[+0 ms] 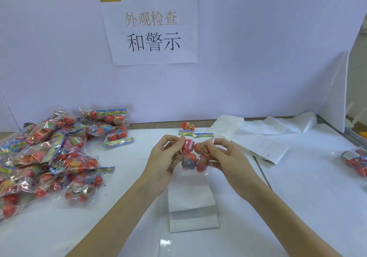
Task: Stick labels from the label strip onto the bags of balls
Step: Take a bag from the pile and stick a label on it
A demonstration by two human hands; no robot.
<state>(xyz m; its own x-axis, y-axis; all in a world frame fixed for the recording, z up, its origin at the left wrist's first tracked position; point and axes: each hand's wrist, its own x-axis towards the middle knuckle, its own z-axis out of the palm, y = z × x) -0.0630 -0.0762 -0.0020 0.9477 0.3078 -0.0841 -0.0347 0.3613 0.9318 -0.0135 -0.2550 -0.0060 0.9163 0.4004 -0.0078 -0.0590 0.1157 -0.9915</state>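
Your two bare forearms are reaching up from the bottom edge over the white table (297, 207), meeting at mid-frame. Your left hand (165, 157) is curling its fingertips (181, 140) and thumb around the upper left side of a clear plastic bag of red balls (195, 154), grasping it. Your right hand (224, 155) is pinching the bag's upper right side between thumb and forefinger, right at an orange printed patch on one ball. Whether a label is sitting under those fingers, you cannot tell. You are holding the bag in the air above the table, its colourful printed header card (195, 134) pointing away from you.

Directly beneath the bag, a white folded label strip (191, 201) is lying flat on the table, running toward you between your forearms.

Well to your left, a loose heap of similar clear bags of red balls (51, 153) is spreading across the table up to the back wall. At the far right edge, one more bag of red balls (356, 160) is lying alone. Behind your right hand, crumpled white backing paper (264, 129) is trailing along the table. On the pale wall, a white paper sign (152, 26) with Chinese characters is hanging.
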